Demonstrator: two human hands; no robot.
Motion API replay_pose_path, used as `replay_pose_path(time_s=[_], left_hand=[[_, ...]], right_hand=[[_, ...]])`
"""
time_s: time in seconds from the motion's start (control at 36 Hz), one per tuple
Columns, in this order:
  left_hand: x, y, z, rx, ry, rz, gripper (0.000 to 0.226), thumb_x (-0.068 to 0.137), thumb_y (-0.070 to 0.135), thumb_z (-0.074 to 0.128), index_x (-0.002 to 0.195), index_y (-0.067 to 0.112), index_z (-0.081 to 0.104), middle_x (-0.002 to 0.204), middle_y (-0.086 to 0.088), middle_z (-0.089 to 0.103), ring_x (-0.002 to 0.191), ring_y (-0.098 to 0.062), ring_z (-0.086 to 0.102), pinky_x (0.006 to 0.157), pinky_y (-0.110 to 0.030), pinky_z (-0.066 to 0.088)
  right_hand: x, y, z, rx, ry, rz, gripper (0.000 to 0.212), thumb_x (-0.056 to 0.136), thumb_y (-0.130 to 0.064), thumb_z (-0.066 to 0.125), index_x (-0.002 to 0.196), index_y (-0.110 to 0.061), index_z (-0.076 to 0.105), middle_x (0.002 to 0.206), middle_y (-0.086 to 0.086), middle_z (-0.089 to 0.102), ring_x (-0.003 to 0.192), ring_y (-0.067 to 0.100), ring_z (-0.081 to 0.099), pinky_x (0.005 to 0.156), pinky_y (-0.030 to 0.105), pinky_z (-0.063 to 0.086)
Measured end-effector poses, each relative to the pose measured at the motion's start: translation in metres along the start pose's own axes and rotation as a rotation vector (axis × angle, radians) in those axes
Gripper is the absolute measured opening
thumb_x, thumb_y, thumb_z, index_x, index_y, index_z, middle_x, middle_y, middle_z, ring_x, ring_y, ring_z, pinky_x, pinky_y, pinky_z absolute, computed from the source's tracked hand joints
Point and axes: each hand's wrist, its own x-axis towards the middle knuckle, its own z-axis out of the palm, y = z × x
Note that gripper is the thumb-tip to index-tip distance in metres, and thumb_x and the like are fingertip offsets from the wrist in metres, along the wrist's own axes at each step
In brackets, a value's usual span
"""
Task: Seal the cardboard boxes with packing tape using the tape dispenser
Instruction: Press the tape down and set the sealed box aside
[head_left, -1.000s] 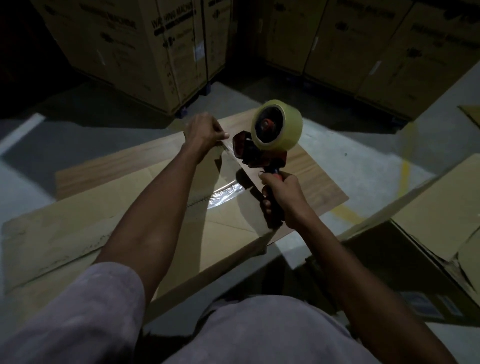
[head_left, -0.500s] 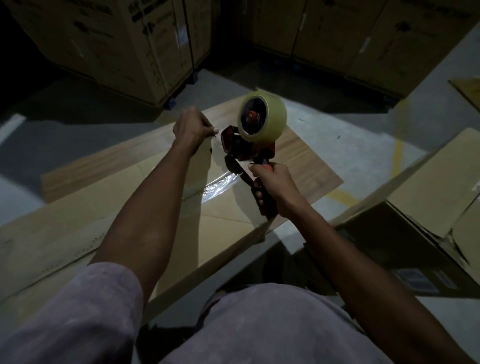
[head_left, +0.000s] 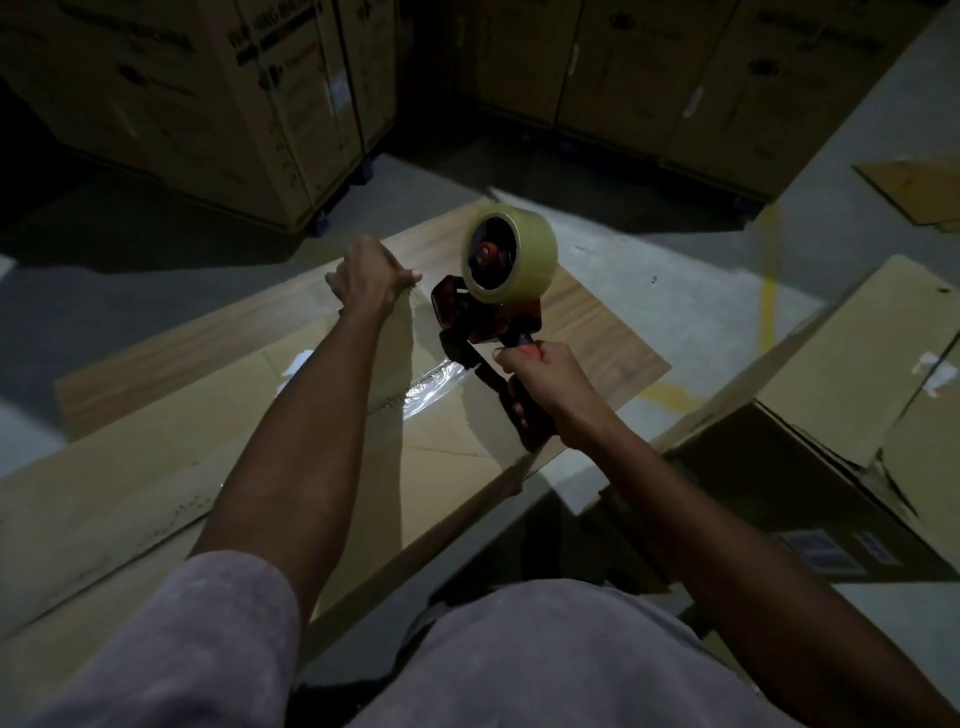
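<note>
My right hand (head_left: 545, 384) grips the handle of a red and black tape dispenser (head_left: 483, 322) held in the air over a flattened cardboard box (head_left: 249, 441). A roll of clear yellowish packing tape (head_left: 511, 257) sits on top of the dispenser. My left hand (head_left: 366, 275) pinches the free end of the tape (head_left: 402, 332), which stretches between my hand and the dispenser's front. A shiny strip of laid tape (head_left: 431, 382) lies on the cardboard below.
A wooden board (head_left: 597, 332) lies under the flat cardboard on the concrete floor. An open cardboard box (head_left: 841, 395) stands at my right. Tall printed cartons (head_left: 218, 104) line the back wall, with a loose cardboard sheet (head_left: 914, 192) at far right.
The dispenser and both hands have stayed close together; my left hand has drawn slightly away from the dispenser, pulling out a wider span of tape. The view shifted a little.
</note>
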Motion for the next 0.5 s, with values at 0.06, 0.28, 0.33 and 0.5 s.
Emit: replay_pose_path(time_s=[0.06, 0.28, 0.33, 0.5], left_hand=[[-0.002, 0.002, 0.0, -0.006, -0.005, 0.003, 0.031, 0.082, 0.04, 0.082, 0.091, 0.011, 0.08, 0.097, -0.011, 0.076, 0.1, -0.03, 0.067, 0.102, -0.048, 0.04], [-0.01, -0.006, 0.0, -0.019, 0.031, 0.058, 0.031, 0.087, 0.042, 0.077, 0.089, 0.012, 0.08, 0.092, -0.01, 0.076, 0.095, -0.03, 0.068, 0.096, -0.046, 0.042], [-0.013, -0.005, 0.002, -0.02, 0.054, 0.067, 0.032, 0.088, 0.043, 0.075, 0.09, 0.011, 0.08, 0.094, -0.01, 0.076, 0.096, -0.03, 0.068, 0.097, -0.046, 0.042], [-0.025, -0.004, 0.011, -0.038, 0.158, 0.036, 0.033, 0.101, 0.035, 0.059, 0.093, 0.009, 0.077, 0.1, -0.016, 0.073, 0.101, -0.037, 0.066, 0.096, -0.045, 0.042]], right_hand=[[-0.003, 0.008, -0.003, -0.054, 0.012, -0.021, 0.022, 0.098, -0.034, 0.065, 0.087, -0.015, 0.06, 0.06, -0.002, 0.057, 0.051, 0.015, 0.055, 0.05, 0.031, 0.045], [-0.004, 0.019, 0.001, -0.127, 0.108, -0.041, 0.026, 0.092, -0.037, 0.068, 0.076, -0.02, 0.059, 0.066, 0.002, 0.057, 0.061, 0.024, 0.054, 0.061, 0.037, 0.043], [-0.003, 0.018, 0.001, -0.133, 0.115, -0.039, 0.027, 0.091, -0.039, 0.068, 0.074, -0.021, 0.056, 0.067, 0.003, 0.056, 0.062, 0.024, 0.053, 0.062, 0.038, 0.043], [-0.004, 0.018, 0.003, -0.139, 0.119, -0.036, 0.028, 0.09, -0.038, 0.067, 0.073, -0.019, 0.055, 0.068, 0.007, 0.054, 0.065, 0.026, 0.054, 0.064, 0.041, 0.043]])
